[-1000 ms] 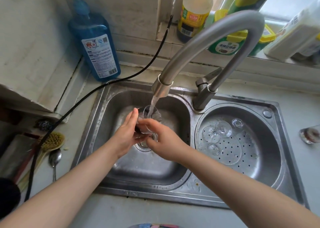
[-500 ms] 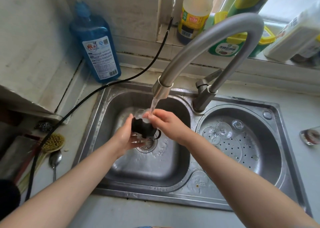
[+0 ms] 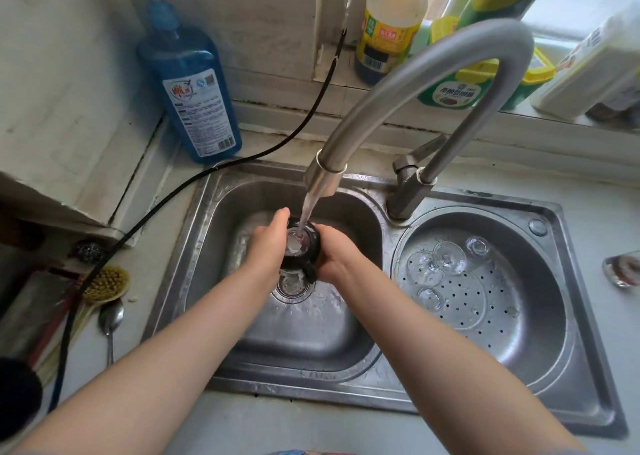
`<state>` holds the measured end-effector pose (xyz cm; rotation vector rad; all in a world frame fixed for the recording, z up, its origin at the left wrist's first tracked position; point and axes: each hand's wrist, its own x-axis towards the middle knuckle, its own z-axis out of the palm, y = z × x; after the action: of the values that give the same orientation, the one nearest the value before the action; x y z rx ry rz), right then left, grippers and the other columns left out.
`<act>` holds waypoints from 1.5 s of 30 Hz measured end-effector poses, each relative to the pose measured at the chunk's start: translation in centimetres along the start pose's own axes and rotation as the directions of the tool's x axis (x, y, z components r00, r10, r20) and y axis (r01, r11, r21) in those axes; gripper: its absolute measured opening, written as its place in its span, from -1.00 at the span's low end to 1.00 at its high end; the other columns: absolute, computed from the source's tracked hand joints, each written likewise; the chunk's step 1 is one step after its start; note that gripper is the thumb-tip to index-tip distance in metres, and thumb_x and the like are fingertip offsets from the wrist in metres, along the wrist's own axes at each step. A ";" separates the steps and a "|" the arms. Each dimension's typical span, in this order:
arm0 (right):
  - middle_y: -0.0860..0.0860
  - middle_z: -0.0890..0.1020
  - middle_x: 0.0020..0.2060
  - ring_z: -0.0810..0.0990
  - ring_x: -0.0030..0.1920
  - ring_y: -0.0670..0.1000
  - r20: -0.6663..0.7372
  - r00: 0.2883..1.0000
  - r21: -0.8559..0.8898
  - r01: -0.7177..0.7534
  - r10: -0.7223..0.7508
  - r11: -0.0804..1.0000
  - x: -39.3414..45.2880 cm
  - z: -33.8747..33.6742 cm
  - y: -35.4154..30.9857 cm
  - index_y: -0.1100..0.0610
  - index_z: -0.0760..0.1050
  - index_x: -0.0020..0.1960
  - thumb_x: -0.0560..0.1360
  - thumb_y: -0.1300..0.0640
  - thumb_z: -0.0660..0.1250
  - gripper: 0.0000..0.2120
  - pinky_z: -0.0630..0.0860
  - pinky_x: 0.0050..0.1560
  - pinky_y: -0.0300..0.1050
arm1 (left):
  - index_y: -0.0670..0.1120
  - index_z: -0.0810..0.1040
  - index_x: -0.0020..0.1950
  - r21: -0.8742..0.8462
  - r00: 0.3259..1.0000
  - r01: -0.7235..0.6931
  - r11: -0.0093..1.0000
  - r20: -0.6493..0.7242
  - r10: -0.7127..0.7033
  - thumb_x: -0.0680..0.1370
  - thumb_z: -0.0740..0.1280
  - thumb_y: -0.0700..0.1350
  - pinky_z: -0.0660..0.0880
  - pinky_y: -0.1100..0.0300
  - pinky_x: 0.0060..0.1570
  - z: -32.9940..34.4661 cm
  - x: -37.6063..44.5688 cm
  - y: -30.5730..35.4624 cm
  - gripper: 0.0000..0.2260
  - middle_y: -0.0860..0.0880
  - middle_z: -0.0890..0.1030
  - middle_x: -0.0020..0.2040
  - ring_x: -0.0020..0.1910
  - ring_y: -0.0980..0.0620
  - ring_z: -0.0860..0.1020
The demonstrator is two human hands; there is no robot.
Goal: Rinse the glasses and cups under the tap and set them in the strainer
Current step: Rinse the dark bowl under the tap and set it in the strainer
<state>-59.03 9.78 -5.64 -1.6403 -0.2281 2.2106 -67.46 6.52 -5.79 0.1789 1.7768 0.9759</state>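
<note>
Rinsing now: both hands hold a black cup (image 3: 300,246) right under the tap (image 3: 408,84), and the stream drops straight into its mouth.
Left grip: the left hand (image 3: 268,246) wraps the cup's left wall, thumb up by the rim, fingers hidden behind it.
Right grip: the right hand (image 3: 334,255) clasps the right wall, fingers curled round the body.
Where the cup is: over the drain (image 3: 292,285) of the left sink basin (image 3: 242,333), held clear of the floor of the basin, well apart from the strainer (image 3: 491,302).
Which way it points: mouth up toward the spout, slightly tipped to the camera; handle (image 3: 309,270) on the near side, pointing back at the person.
Long axis: near vertical, running from base by the drain up to the rim under the stream.
Doing it well: my read is to keep the rim centred under the water, turn the cup so the stream sweeps the whole inner wall, then tip it out over the drain.
Strainer so far: several clear glasses (image 3: 448,257) lie in the round perforated bowl, with room on its near side.
Left to do: one more glass (image 3: 623,269) waits on the bench (image 3: 588,212) at far right.
</note>
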 end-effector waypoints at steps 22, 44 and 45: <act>-0.02 0.69 -0.01 0.62 0.05 -0.03 0.671 0.610 -0.715 0.684 -0.422 -0.148 -3.5 -2.1 0.6 0.02 0.52 0.27 0.48 0.20 0.40 -0.63 0.50 0.17 -0.05 | -0.06 0.58 0.19 -0.102 0.857 0.185 0.978 0.504 -0.110 0.52 0.12 0.34 0.39 -0.12 0.28 -4.9 -0.5 -2.0 -0.44 -0.12 0.63 0.15 0.19 -0.10 0.56; 0.02 0.36 -0.43 0.33 -0.39 -0.09 0.045 0.685 -0.766 0.491 -0.727 0.415 -5.1 -6.1 2.7 0.27 0.35 -0.36 0.47 -0.08 0.38 -0.52 0.31 -0.29 -0.16 | -0.09 0.60 0.14 -0.195 0.578 0.755 0.627 0.650 -0.494 0.53 0.11 0.01 0.33 -0.37 0.08 0.2 -5.6 -5.3 -0.64 -0.15 0.67 0.05 0.06 -0.16 0.61; 0.03 0.32 -0.46 0.30 -0.42 -0.07 0.025 0.715 -0.767 0.462 -0.699 0.445 -5.2 -5.9 2.6 0.22 0.30 -0.41 0.48 -0.08 0.37 -0.51 0.27 -0.33 -0.16 | -0.09 0.60 0.16 -0.176 0.551 0.773 0.609 0.663 -0.507 0.55 0.09 0.01 0.33 -0.37 0.08 0.4 -5.8 -5.7 -0.62 -0.17 0.66 0.07 0.08 -0.16 0.60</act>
<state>-52.64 4.78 -3.73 -1.8123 -1.5384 1.3135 -62.78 -0.14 -5.62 -0.4678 0.8774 0.6340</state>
